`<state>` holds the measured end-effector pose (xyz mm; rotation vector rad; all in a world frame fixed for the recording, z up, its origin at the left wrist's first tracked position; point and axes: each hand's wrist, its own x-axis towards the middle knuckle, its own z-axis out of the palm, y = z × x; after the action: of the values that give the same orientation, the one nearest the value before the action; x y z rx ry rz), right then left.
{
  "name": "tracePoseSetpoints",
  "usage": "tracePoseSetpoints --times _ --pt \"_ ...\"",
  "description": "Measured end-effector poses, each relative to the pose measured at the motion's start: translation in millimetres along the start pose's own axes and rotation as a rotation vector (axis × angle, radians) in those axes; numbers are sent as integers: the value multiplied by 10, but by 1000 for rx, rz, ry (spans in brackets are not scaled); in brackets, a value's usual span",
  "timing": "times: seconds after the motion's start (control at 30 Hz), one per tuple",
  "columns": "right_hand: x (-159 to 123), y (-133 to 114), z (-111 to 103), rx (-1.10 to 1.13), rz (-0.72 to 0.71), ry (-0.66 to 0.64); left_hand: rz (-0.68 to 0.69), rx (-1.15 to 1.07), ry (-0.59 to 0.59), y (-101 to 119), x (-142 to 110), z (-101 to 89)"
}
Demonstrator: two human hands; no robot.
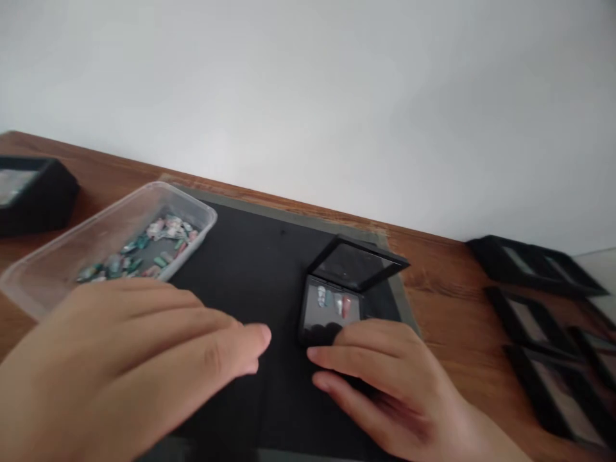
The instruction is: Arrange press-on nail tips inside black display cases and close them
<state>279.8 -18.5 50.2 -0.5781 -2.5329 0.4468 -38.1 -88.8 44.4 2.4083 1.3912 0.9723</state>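
A small black case (331, 316) lies on the black mat with its windowed lid (357, 264) tilted up. Inside, along its upper part, sits a short row of small glossy pieces (339, 304) that look like false nails, some whitish and one reddish. My right hand (385, 375) is at the case's near right corner, its fingers closed against the edge. To the left, my left hand (158, 359) is held above the mat, thumb and fingers drawn together; whatever is between them is hidden. Behind it stands a clear plastic tub (209, 221) holding many similar green, pink and white pieces.
The black mat (240, 269) lies on a wooden table (443, 314) against a white wall. Several black windowed cases (529, 372) rest at the right. A black box (43, 199) with pale pieces stands at the far left.
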Motion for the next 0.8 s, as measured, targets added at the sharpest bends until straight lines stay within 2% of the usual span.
tracePoseSetpoints --times 0.1,0.13,0.3,0.4,0.5,0.57,0.8 --pt "-20 3 24 35 -8 -11 232 72 -54 70 34 181" --pt "-24 5 30 38 -7 -10 234 75 -67 92 83 219" --pt "-23 5 47 42 -22 -12 64 -76 -142 198 285 336" --pt "-34 1 54 46 -39 -17 -84 -224 -180 239 241 402" --pt "-47 -3 67 55 -41 -30 -202 -266 -163 261 166 464" --pt "-50 -5 79 62 -40 -37 -194 -260 -143 260 146 494" --pt "-45 -12 118 58 -46 -11 11 -269 -167 192 170 575"
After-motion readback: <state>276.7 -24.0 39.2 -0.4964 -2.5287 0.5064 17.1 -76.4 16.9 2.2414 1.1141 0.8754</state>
